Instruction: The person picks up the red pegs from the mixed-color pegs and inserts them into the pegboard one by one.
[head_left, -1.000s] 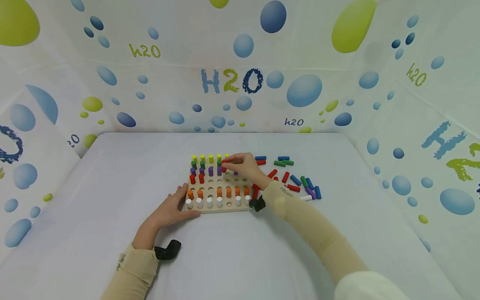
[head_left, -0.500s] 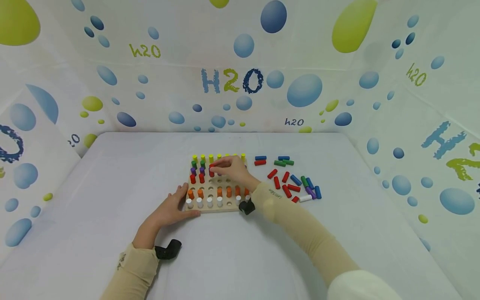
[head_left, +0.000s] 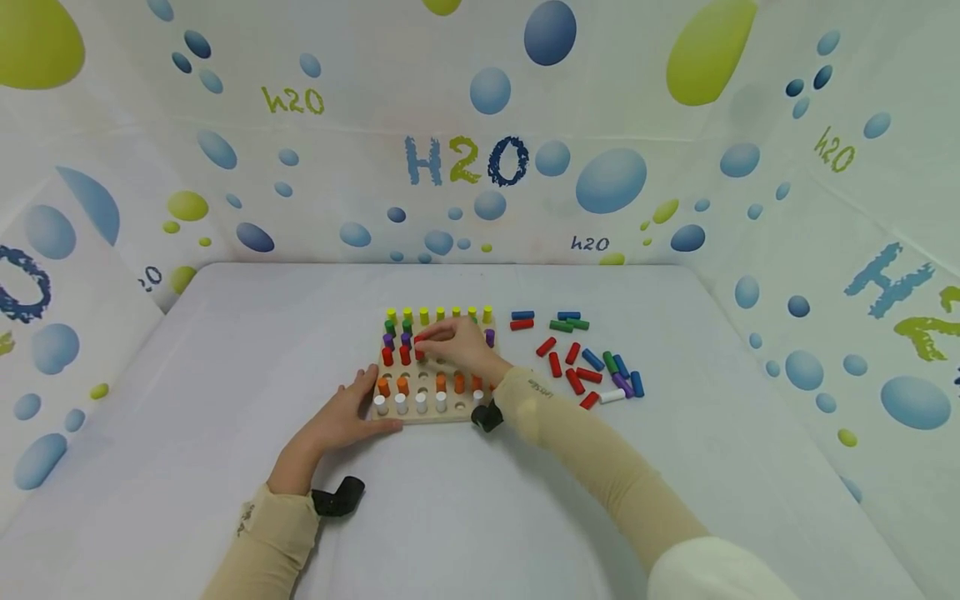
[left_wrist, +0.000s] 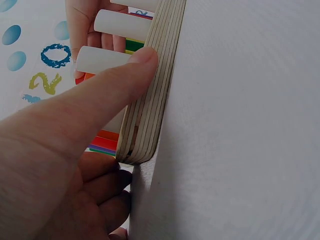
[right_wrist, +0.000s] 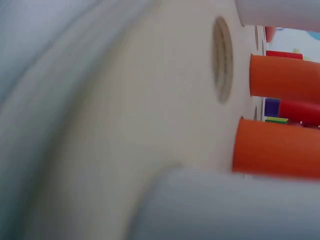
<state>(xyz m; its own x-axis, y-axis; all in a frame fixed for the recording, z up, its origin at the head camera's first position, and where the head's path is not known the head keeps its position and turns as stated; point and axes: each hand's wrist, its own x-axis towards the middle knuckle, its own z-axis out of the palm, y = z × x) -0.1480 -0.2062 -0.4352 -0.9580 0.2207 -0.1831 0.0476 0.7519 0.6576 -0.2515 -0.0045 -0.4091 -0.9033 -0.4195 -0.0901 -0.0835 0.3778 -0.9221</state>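
Observation:
A wooden pegboard [head_left: 441, 417] holds rows of yellow, green, purple, red, orange and white pegs. My left hand [head_left: 337, 421] grips its near left corner; in the left wrist view the thumb lies on the layered edge [left_wrist: 155, 95] and the other fingers curl at the side. My right hand [head_left: 467, 346] reaches over the board and pinches an upright red peg [head_left: 419, 348] beside two standing red pegs. Whether the held peg sits in a hole cannot be told. The right wrist view shows orange pegs [right_wrist: 280, 150] and a bare hole [right_wrist: 223, 60], not the fingertips.
Loose pegs lie on the white table [head_left: 225, 375] right of the board: several red ones [head_left: 588, 375], blue [head_left: 592, 359], green [head_left: 561, 326], a purple [head_left: 622, 384] and a white one [head_left: 612, 396]. A printed curtain [head_left: 375, 100] hangs behind the table.
My right hand has carried the red peg leftward and slightly down toward the red row. My left hand keeps its place at the board's corner.

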